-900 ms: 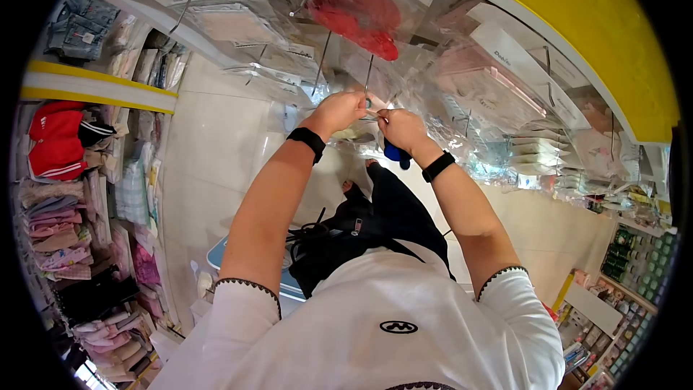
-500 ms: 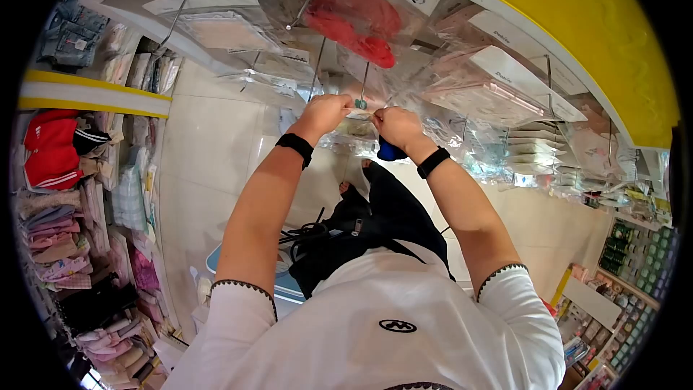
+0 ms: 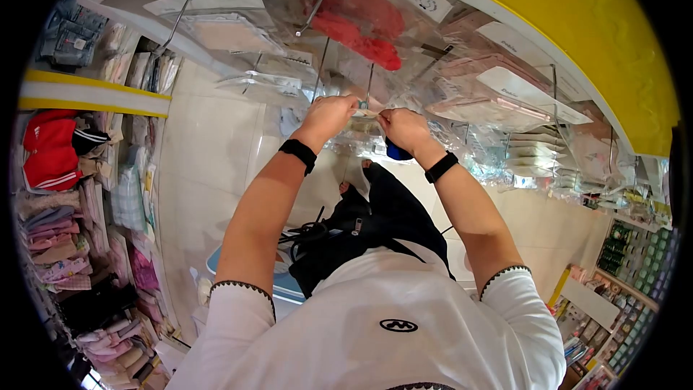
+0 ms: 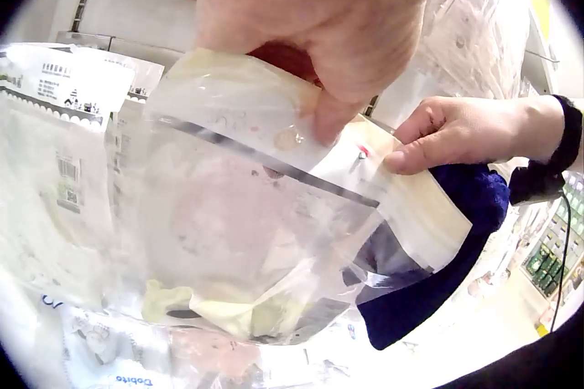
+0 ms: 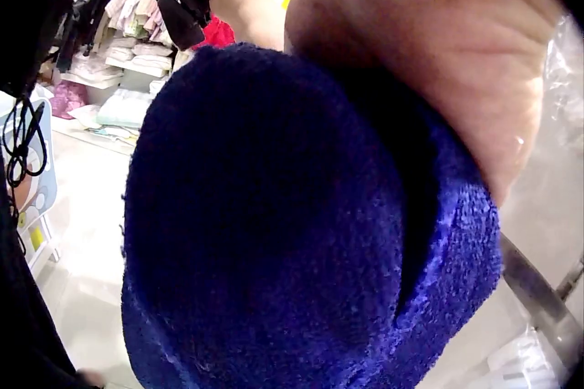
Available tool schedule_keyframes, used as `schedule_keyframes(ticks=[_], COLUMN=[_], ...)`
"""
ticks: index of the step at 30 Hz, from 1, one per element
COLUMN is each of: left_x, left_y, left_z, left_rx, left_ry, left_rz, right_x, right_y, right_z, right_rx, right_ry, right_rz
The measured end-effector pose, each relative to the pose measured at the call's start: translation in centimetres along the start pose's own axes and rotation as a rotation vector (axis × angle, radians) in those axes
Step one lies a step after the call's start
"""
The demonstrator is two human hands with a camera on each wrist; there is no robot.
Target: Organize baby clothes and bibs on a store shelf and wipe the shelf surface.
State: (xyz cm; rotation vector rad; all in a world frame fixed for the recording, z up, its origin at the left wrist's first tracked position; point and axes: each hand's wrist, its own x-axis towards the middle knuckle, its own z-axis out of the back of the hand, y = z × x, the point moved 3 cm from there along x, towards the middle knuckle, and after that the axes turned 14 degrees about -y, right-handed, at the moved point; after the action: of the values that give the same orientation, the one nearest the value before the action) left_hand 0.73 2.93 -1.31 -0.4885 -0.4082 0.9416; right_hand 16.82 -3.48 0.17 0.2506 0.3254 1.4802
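Note:
My left hand (image 3: 328, 118) grips the top strip of a clear plastic packet (image 4: 228, 216), thumb over its front. Inside the packet lies something pale, with a yellowish piece along the bottom. My right hand (image 3: 406, 131) pinches the right end of the same cream-coloured header (image 4: 433, 220) between thumb and fingers. A dark blue terry cloth (image 5: 265, 216) is tucked in the right palm and hangs beneath it. In the head view both hands are level, close under a metal hook (image 3: 370, 85), and mostly hide the packet.
Bagged goods hang on hooks around the hands, among them a red item (image 3: 354, 25) and packets with white headers (image 3: 530, 94). A yellow shelf edge (image 3: 577, 36) curves overhead. Folded clothes (image 3: 58, 245) fill shelves at left. A blue-rimmed stool-like item (image 3: 214, 260) stands by the legs.
Both hands keep hold of the packet's header and shift only slightly. The right hand sits a little farther right than half a second ago, and the hanging bags have swayed.

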Motion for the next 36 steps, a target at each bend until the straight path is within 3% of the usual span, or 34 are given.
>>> schedule_keyframes(ticks=[8,11,14,15,17,20,22,24,26,28,29,32,33,36], left_x=[0.8,1.4,1.3,1.0,0.0,-2.8,-5.3,-7.1,-7.9,-8.6,-9.0,-9.8,-9.6,-9.0], left_y=[0.1,0.2,-0.4,-0.9,-2.2,-2.8,-2.9,-4.0,-6.2,-9.5,-10.1,-11.2,-11.8,-13.5], left_z=[-0.4,-0.3,0.2,0.8,2.1,2.9,1.9,-0.3,-1.7,-2.1,-3.8,-6.5,-6.7,-8.5], left_rx=[0.072,0.120,0.144,0.138,0.114,-0.095,-0.535,-0.524,-0.507,-0.483,-0.620,-0.803,-0.732,-0.577], left_ry=[-0.088,-0.054,-0.411,-0.457,-0.548,-0.489,-0.138,-0.026,0.069,0.158,0.198,0.427,0.381,0.211], left_rz=[0.023,0.067,-0.072,-0.090,-0.134,-0.040,0.451,0.316,0.199,0.101,0.054,0.214,0.245,0.260], right_x=[1.0,1.9,2.5,2.4,1.8,-0.6,-2.5,-5.1,-7.4,-9.5,-10.2,-11.8,-12.2,-14.2], right_y=[0.0,-0.5,-1.1,-1.2,-2.1,-2.8,-4.8,-5.9,-6.2,-3.8,-3.5,-5.3,-6.9,-8.5], right_z=[-0.2,-0.8,-0.8,-0.8,-0.8,1.1,0.2,-0.4,-1.0,2.1,3.0,3.6,2.8,3.1], right_rx=[-0.030,0.008,0.059,0.059,0.033,0.078,0.203,0.549,0.910,1.248,1.360,1.476,1.300,1.115], right_ry=[0.058,-0.055,-0.185,-0.275,-0.216,-0.129,-0.064,0.096,0.207,0.251,0.250,0.044,0.022,-0.346], right_rz=[-0.096,-0.069,-0.077,-0.047,-0.086,-0.243,-0.293,-0.487,-0.500,-0.516,-0.485,-0.591,-0.600,-0.389])
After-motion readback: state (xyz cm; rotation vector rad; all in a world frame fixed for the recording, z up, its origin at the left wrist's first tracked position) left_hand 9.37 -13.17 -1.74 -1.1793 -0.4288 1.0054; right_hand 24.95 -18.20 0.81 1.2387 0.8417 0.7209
